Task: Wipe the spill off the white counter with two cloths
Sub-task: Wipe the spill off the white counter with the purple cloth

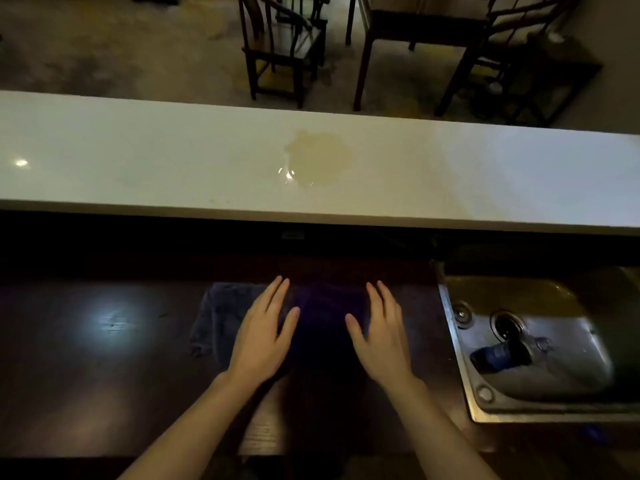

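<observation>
Both hands flat and spread, gripping nothing: left hand (262, 336) resting on blue-grey cloth (216, 317), right hand (381, 336) hovering over darker cloth (322, 327), hard to make out. Cloths looking soft, light; bunching one edge should work. Spill (317, 157) sitting far on white counter (138, 157), unobstructed. Sink (540, 344) lying right, holding bottle (502, 355).
</observation>
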`<control>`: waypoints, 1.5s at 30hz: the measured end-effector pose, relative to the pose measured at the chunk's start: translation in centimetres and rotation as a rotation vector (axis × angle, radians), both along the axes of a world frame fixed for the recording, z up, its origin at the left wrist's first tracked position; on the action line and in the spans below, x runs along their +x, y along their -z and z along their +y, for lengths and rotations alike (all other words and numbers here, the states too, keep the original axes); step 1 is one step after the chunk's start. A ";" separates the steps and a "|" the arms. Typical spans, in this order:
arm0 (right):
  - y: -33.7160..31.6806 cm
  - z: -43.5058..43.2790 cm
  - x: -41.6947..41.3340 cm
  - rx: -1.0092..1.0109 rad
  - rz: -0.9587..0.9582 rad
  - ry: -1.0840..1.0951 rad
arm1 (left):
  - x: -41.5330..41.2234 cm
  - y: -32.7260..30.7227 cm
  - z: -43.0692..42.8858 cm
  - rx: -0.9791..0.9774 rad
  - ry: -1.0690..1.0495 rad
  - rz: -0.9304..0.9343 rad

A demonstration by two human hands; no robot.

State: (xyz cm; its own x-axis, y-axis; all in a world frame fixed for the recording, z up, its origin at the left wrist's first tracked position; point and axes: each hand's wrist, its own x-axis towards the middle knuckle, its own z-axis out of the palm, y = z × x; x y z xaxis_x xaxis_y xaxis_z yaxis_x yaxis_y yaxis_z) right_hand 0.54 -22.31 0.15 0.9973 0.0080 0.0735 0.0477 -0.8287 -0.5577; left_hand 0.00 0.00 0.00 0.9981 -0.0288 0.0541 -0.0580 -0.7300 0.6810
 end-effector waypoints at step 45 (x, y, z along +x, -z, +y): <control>-6.4 2.2 4.9 1.253 0.440 0.168 | 2.2 -4.6 -1.9 -0.499 -0.214 0.222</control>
State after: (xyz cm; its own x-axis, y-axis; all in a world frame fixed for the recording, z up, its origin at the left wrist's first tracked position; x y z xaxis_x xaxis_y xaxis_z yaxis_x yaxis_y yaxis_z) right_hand 5.43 -20.15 6.58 0.9221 0.0479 -0.3841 -0.3820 0.2716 -0.8833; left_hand 2.16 -1.86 4.58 0.9678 0.1500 -0.2023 0.2393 -0.2972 0.9243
